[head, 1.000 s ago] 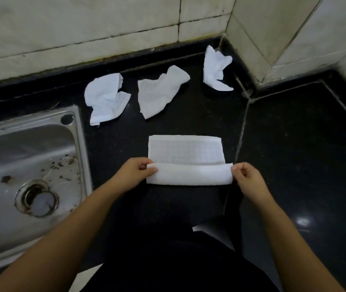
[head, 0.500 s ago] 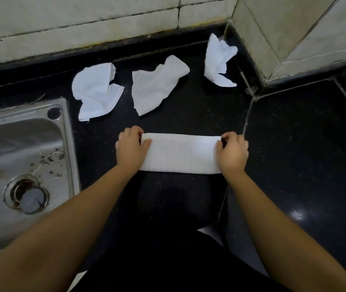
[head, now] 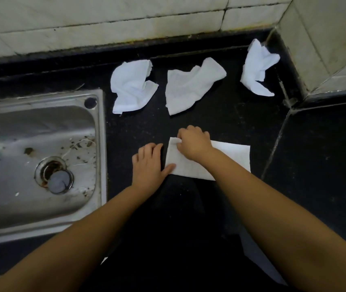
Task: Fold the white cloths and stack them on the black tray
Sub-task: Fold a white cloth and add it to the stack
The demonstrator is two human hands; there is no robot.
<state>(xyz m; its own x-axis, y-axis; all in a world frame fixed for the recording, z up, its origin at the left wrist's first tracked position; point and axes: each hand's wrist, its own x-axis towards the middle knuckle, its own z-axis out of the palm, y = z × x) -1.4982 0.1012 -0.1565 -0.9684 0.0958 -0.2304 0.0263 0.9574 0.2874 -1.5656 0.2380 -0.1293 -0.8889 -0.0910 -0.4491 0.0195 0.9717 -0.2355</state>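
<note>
Right hand [head: 194, 144] pinches the folded cloth's [head: 229, 159] left corner, left hand [head: 149, 165] flat beside; align edges squarely.

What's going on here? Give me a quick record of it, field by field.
Activity: folding a white cloth on a black counter
Right hand: crossed over, pinching the cloth's left end
Left hand: fingers flat on the counter, thumb on the cloth's edge
Waiting: three crumpled cloths near the wall
Left side: steel sink
Black tray: none visible
</note>
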